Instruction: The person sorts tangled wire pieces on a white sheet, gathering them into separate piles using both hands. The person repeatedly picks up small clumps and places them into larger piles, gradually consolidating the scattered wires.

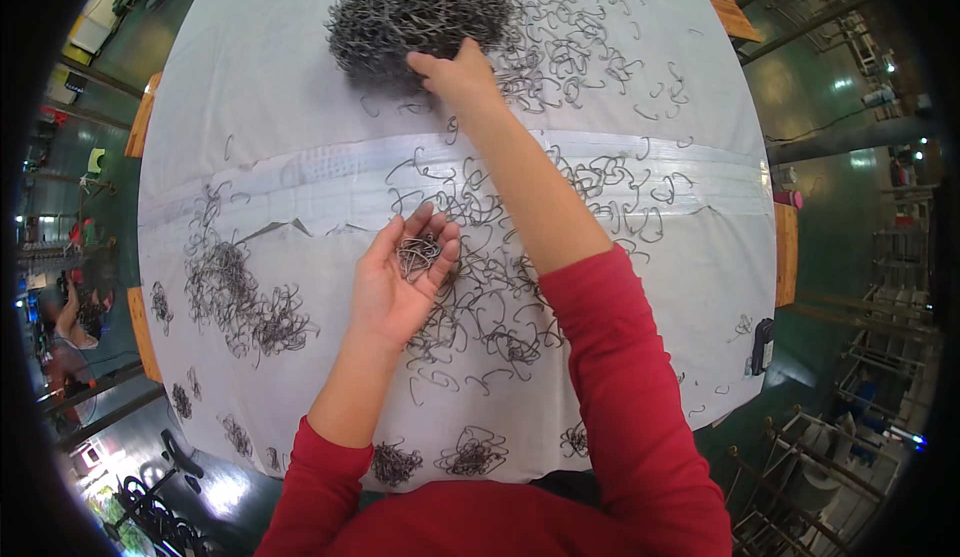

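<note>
My left hand (392,282) is palm up over the middle of the table, its fingers curled into a cup around a small bunch of metal wire hooks (417,255). Stretched to the far side, my right hand (455,77) is at the near edge of a large dark heap of wire hooks (420,12). Its thumb and a finger are spread apart, with nothing visible between them; the other fingers are hard to make out. Loose bent hooks (500,297) are scattered beneath and between my forearms.
A white sheet with a shiny tape strip (330,167) covers the table. More loose hooks (570,47) spread right of the heap. A tangled pile (235,297) is at left, with small clusters (472,452) along the near edge. A black object (762,345) sits at the right edge.
</note>
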`<state>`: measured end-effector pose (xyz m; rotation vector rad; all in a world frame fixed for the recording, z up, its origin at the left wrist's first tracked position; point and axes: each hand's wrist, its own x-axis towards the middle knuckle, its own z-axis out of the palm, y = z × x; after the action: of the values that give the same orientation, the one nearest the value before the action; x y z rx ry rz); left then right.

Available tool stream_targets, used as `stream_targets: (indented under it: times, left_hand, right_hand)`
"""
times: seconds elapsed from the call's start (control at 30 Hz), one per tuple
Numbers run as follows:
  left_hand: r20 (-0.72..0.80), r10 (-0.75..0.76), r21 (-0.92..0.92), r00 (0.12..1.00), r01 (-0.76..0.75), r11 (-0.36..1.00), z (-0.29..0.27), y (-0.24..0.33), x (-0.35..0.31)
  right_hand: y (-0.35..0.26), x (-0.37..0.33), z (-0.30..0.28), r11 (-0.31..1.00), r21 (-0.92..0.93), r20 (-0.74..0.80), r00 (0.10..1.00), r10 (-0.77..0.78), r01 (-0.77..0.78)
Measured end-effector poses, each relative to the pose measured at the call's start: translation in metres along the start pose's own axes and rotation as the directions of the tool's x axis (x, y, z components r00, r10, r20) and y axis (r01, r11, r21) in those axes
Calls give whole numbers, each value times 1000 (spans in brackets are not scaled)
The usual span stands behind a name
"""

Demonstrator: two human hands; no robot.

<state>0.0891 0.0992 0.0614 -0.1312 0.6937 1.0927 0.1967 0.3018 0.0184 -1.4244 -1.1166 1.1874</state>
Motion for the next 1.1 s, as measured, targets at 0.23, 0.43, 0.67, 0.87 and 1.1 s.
stream_targets:
  times: [0.23,0.43,0.67,0.87,1.1]
  left_hand:
    - [-18,12,-41,1000,-13,999,-12,11,-15]
    - [-26,44,-77,999,-46,996,-41,35,-27]
    - [-20,148,-119,989,-149,982,-67,61,-49]
    - [-7,95,-147,995,-95,985,-60,55,-46]
    - [-80,157,-143,984,-167,976,-81,58,-63]
  right_hand:
    - [-36,8,-35,861,-483,212,975,-59,157]
    - [10,12,-163,435,-814,264,912,-313,385]
    - [-8,-57,-148,366,-780,358,841,-405,508]
    - [12,-64,-109,203,-751,518,751,-410,628]
    - [-21,-108,-123,255,-825,467,863,-194,504]
